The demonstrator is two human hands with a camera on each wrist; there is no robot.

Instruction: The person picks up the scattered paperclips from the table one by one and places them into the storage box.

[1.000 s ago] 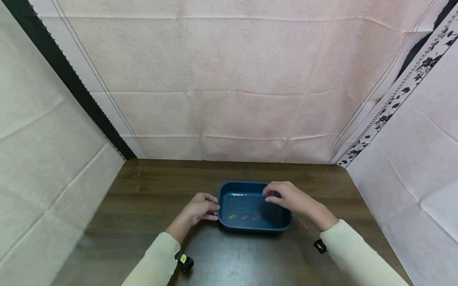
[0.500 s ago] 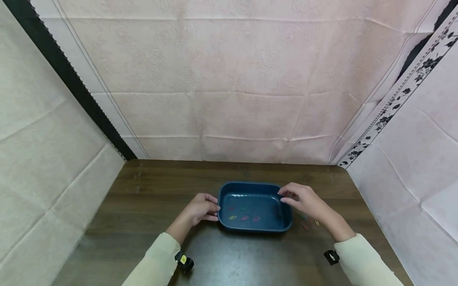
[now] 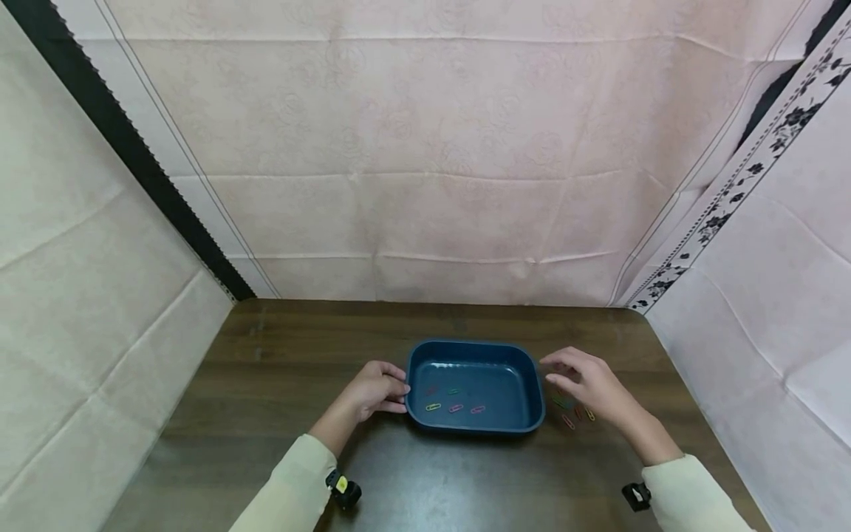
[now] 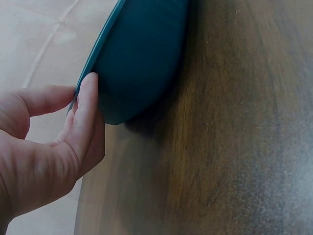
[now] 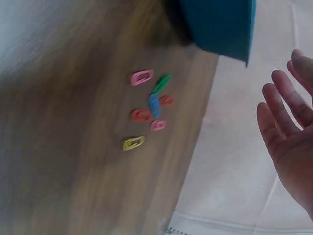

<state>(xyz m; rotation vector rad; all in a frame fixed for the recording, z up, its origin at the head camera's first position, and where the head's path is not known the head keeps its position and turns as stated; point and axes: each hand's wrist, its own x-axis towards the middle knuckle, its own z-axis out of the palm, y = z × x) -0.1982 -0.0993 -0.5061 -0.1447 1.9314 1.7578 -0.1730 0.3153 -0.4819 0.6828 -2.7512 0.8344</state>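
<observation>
A dark blue rectangular tray [image 3: 475, 380] lies on the table, with several coloured paper clips on its floor, among them a yellow clip [image 3: 433, 406], a pink clip [image 3: 477, 409] and a green clip [image 3: 453, 391]. My left hand [image 3: 375, 388] holds the tray's left rim between its fingers and thumb, seen close up in the left wrist view. Just past the tray's right end hovers my right hand [image 3: 588, 378], fingers loosely bent and nothing between them. Below it, the right wrist view shows loose paper clips: pink [image 5: 142, 77], green [image 5: 161, 83], blue [image 5: 154, 105] and yellow [image 5: 133, 143], plus red ones.
The brown wooden table [image 3: 299, 355] ends at the back against a pale cloth wall [image 3: 425, 185]. Similar cloth panels stand at the left [image 3: 80, 295] and right [image 3: 764, 295], the right one with a black floral border.
My right hand has drawn back from over the tray to the right, beyond its right rim. More loose clips beside the tray have come into view. My left hand stays at the left rim.
</observation>
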